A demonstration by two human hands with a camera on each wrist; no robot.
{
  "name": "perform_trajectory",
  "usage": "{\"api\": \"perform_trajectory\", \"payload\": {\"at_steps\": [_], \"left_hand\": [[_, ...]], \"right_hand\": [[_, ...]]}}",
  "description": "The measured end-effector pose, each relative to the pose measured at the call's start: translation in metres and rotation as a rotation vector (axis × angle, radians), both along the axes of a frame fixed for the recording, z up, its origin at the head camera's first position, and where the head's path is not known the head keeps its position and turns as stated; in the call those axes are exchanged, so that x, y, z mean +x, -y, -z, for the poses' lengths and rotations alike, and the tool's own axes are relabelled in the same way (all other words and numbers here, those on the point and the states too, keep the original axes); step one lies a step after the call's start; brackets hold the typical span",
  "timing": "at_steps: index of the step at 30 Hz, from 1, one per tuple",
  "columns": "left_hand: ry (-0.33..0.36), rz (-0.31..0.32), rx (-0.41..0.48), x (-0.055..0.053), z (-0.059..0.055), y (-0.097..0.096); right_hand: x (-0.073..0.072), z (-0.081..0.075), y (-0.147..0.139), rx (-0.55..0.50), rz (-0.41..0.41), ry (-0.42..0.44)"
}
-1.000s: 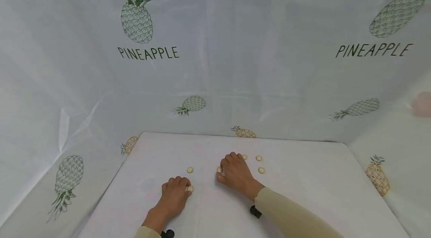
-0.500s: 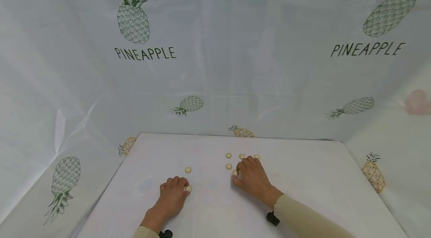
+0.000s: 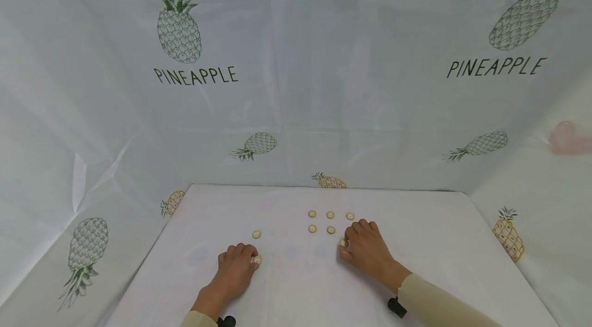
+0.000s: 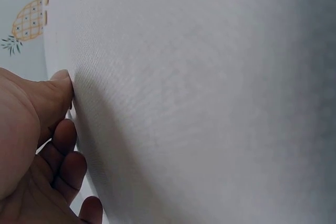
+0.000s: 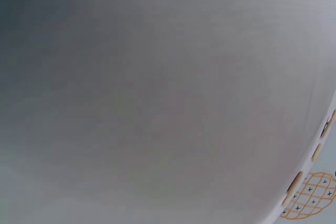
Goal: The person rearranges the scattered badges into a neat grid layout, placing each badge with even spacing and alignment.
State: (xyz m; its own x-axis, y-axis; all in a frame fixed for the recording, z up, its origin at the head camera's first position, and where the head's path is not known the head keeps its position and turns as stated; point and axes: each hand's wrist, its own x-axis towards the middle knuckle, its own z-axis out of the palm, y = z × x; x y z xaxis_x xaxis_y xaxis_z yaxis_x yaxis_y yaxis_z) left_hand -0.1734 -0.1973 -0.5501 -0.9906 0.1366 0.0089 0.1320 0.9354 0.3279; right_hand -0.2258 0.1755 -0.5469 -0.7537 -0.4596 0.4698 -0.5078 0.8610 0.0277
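Note:
My left hand [image 3: 235,268] pinches a small round cream disc [image 3: 257,260] on the white table, between thumb and forefinger. In the left wrist view its thumb [image 4: 59,88] reaches down to the table, the other fingers curled below. One loose disc [image 3: 256,234] lies just beyond this hand. Farther right, my right hand [image 3: 369,246] holds a like disc [image 3: 343,242] at its fingertips. Ahead of it lie a back row of three discs [image 3: 330,215] and two discs [image 3: 330,230] in front of that row. The right wrist view shows discs [image 5: 293,188] edge-on, but not the hand.
The white tabletop [image 3: 407,224] ends at a back edge against a hanging pale cloth [image 3: 347,85] printed with pineapples. Cloth also rises at both sides. Black wrist cameras [image 3: 396,307] sit under the forearms near the sleeves.
My right hand has moved right from disc to disc, leaving two of them under the back row and now holding a third. My left hand stays on its disc.

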Motion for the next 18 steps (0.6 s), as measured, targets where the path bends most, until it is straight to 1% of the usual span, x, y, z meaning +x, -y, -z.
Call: {"api": "perform_trajectory", "payload": {"at_steps": [8, 14, 18], "left_hand": [[0.01, -0.004, -0.005, -0.001, 0.003, 0.001], [0.005, -0.005, 0.001, 0.0, 0.0, -0.001], [0.001, -0.007, 0.001, 0.0, -0.001, -0.001]], "right_hand": [[0.007, 0.006, -0.012, 0.014, 0.035, 0.014], [0.012, 0.005, -0.021, 0.037, 0.08, 0.091], [0.013, 0.002, -0.025, 0.036, 0.087, 0.127]]}}
